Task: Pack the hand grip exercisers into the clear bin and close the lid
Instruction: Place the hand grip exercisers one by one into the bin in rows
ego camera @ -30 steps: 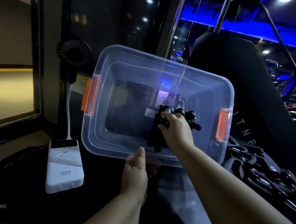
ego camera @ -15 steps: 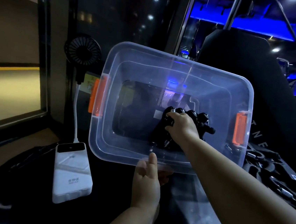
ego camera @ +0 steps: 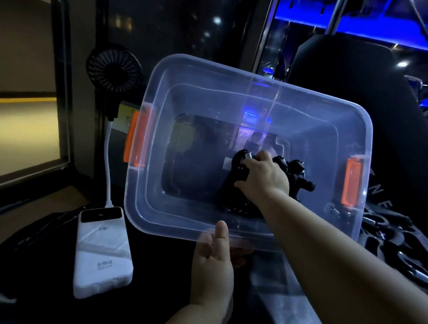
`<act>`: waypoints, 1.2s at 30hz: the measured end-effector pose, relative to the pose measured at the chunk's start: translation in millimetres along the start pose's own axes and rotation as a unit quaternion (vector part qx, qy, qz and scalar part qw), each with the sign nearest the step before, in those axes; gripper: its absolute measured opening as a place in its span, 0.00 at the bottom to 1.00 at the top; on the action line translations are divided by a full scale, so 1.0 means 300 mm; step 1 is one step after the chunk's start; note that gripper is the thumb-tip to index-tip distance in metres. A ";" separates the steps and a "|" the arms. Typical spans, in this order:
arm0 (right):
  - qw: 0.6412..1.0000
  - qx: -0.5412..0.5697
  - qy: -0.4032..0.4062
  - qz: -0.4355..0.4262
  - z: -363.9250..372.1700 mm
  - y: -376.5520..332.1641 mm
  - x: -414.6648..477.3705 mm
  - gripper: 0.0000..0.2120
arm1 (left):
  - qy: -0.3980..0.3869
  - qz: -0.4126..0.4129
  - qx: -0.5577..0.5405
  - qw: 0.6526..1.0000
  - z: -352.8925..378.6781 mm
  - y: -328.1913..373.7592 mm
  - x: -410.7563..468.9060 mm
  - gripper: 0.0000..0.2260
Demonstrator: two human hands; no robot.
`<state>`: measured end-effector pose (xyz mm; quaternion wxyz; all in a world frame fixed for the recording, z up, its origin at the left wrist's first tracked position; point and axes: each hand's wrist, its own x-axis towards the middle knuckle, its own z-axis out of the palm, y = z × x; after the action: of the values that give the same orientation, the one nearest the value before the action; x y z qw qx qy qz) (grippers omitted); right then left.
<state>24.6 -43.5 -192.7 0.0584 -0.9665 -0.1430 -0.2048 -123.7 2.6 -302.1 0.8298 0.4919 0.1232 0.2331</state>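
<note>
Your left hand (ego camera: pixel 212 264) gripped the near rim of the clear bin (ego camera: pixel 169 227), thumb over the edge and fingers underneath, holding it tilted towards you. Just left of the bin lay a white power bank (ego camera: pixel 103 250). Your right hand (ego camera: pixel 264 177) reached inside the bin, fingers curled round the black hand grip exercisers (ego camera: pixel 296 175) against its floor, near the right orange latch (ego camera: pixel 351 185). More loose exercisers (ego camera: pixel 396 247) lay right of the bin. A small black fan (ego camera: pixel 113 70) stood beyond its left end.
</note>
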 end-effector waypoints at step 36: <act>0.999 -0.041 -0.018 0.016 -0.008 -0.044 -0.009 0.18 | 0.003 0.035 -0.010 0.999 -0.005 0.004 -0.004 0.21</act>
<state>17.4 -32.1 -191.1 0.0192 -0.9739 -0.1196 -0.1919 -125.7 3.6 -301.7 0.8256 0.4870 0.1063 0.2645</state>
